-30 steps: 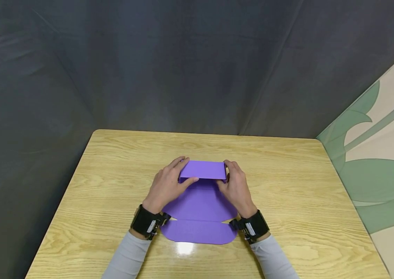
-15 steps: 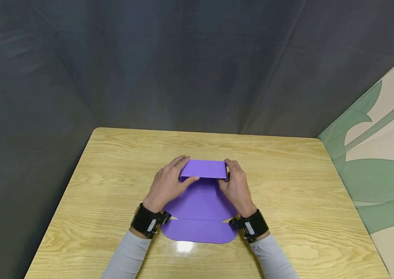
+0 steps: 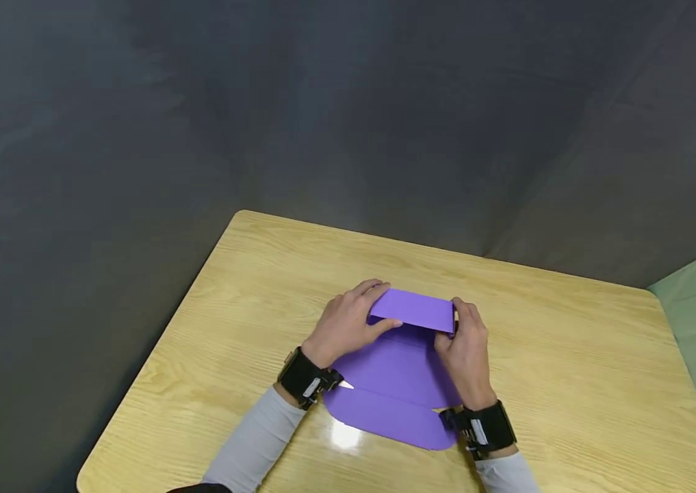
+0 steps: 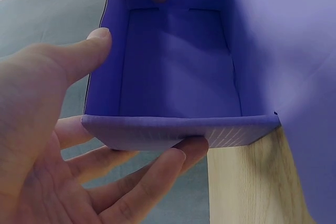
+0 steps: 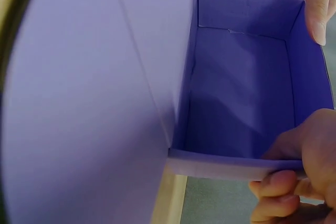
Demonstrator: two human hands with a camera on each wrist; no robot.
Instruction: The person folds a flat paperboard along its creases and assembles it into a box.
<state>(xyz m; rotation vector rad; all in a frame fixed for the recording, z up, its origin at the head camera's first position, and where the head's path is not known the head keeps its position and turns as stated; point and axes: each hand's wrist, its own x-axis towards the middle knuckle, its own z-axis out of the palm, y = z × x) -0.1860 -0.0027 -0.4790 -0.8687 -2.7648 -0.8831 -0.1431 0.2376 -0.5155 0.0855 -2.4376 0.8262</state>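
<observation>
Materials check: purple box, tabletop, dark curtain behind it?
Purple box: likely cardboard, matte to satin; straight fold creases and thin panel edges show.
Tabletop: wood or wood-look laminate, can't tell which; pale grain, glossy, with a bright reflection.
Dark curtain: probably fabric, mostly matte; soft folds and wrinkles.

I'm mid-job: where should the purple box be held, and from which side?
Probably grip the purple box at both ends: left side wall from the left, right side wall from the right, thumb inside, fingers outside. Both walls have a free rim to pinch; the right hand pinches its wall so. I'd avoid the lid: it's a broad, open panel and may flex.
</observation>
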